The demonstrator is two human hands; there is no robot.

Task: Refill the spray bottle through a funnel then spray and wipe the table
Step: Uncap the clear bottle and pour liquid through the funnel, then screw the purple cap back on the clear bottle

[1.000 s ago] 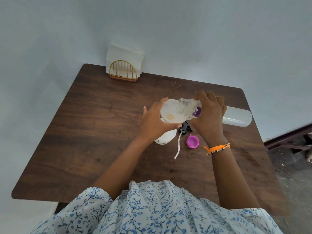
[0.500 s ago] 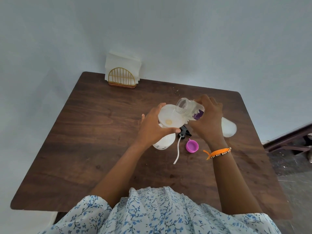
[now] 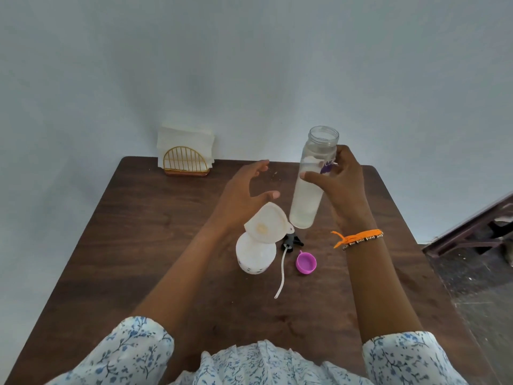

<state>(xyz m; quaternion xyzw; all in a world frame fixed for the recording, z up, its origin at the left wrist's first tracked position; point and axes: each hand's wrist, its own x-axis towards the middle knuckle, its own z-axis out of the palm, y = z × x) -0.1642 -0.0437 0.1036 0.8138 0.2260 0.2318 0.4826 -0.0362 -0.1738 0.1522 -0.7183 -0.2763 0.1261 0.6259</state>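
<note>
change: refill bottle (image 3: 312,184) tipped back upright from pouring; left hand (image 3: 244,193) lifted off the funnel (image 3: 268,223).
right hand (image 3: 341,184): closed round the refill bottle's upper half, held clear of the surface (image 3: 144,232).
left hand: empty, fingers spread, hovering just above the funnel.
spray bottle (image 3: 255,255): just below the left hand, funnel leaning in its neck.
contents: refill bottle clear, some liquid left; spray bottle opaque, level unreadable.
step: pour apparently finished.
next: set bottle down, lift funnel out, refit trigger head (image 3: 290,243), lying beside pink cap (image 3: 305,263) between the hands.
</note>
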